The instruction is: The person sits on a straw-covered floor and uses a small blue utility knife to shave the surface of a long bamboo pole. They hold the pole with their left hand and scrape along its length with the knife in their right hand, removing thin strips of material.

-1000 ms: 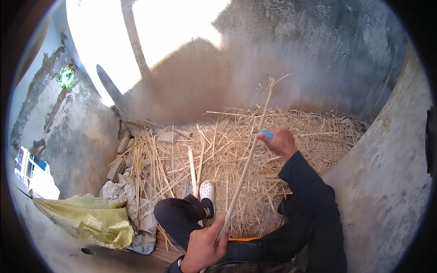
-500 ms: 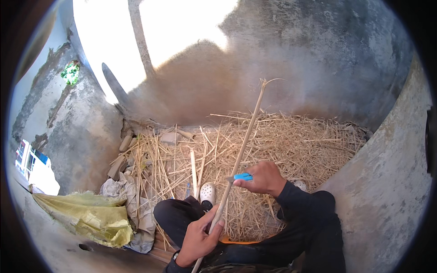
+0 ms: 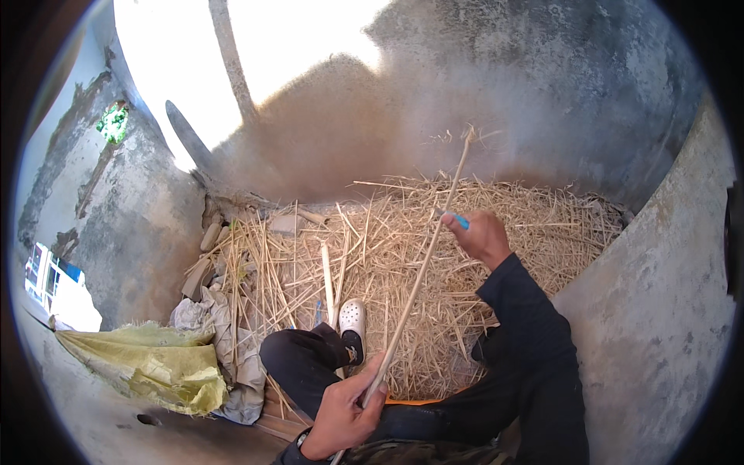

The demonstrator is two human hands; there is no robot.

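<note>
Left hand [image 3: 341, 411] fingers closed around long stalk [image 3: 422, 271]; right hand [image 3: 480, 232] gripping blue tool [image 3: 457, 219] against it, above straw pile [image 3: 387, 256].

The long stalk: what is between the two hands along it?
In the head view, only bare stalk runs between the left hand and the right hand. Behind that stretch lies the straw pile.

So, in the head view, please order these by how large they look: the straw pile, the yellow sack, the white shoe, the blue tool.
1. straw pile
2. yellow sack
3. white shoe
4. blue tool, mostly hidden in the right hand, so its real size is unsure.
</note>
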